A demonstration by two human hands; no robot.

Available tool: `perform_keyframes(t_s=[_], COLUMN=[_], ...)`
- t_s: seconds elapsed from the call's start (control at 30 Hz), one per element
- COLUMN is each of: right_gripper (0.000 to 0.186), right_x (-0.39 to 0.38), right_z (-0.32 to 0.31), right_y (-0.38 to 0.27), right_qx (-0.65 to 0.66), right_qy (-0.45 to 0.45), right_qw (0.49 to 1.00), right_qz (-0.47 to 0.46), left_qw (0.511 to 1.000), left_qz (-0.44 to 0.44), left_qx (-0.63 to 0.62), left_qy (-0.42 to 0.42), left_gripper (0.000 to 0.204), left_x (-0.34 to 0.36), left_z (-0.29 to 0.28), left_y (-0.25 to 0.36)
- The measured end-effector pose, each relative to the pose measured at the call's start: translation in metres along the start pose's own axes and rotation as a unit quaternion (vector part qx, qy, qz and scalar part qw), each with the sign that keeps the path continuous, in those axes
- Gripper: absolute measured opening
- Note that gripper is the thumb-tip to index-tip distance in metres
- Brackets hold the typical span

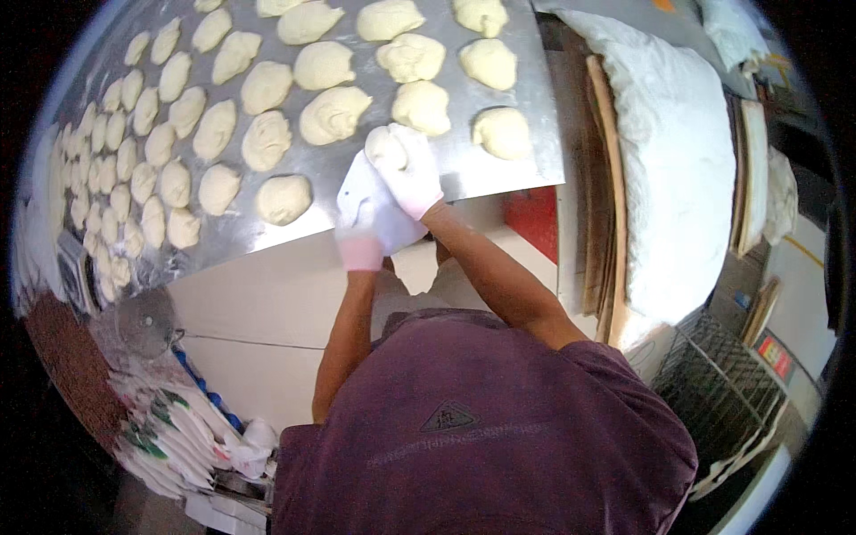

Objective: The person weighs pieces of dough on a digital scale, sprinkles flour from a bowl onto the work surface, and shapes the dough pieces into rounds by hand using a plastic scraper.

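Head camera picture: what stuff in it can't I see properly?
All in the head view:
Left hand: blur smears its fingers.
Pale flat thing between the hands: blurred and partly covered by them, so its kind is unclear.
Right hand: the hand itself hides its palm, so its grip is unclear.
Top dough pieces: cut off by the picture's edge.
Far-left dough pieces: too small and crowded to count.
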State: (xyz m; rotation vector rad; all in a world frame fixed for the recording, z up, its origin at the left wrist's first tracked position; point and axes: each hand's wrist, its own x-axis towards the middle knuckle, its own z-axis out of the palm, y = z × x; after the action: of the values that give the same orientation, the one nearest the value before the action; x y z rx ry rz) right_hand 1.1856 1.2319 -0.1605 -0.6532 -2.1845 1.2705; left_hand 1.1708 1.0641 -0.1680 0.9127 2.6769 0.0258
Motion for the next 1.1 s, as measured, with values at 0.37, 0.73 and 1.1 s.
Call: perform_keyframes(t_s=[0.37, 0.73, 1.1], right_gripper=[0.039, 0.040, 0.052], right_x=[0.007, 0.085, 0.067], right_z=[-0.196, -0.197, -0.080], right_y=[0.050, 0.088, 0.043], right_qx=[0.330, -0.153, 0.330], right_qy=[0.146, 0.099, -0.065], right_qw=[0.910, 0.983, 0.916], right_qz=[0.205, 0.032, 0.217], left_qw=[0.810, 0.838, 0.850], left_qz=[-0.193, -0.141, 0.001], left_qx=[-0.554, -0.526, -0.521], left_qy=[0.025, 0.039, 0.076], left_gripper=[0.036, 0.036, 0.023], left_x=[-0.007, 0.055, 0.055], left_z=[-0.086, -0.080, -0.073], left_y=[0.014, 0.012, 0.047])
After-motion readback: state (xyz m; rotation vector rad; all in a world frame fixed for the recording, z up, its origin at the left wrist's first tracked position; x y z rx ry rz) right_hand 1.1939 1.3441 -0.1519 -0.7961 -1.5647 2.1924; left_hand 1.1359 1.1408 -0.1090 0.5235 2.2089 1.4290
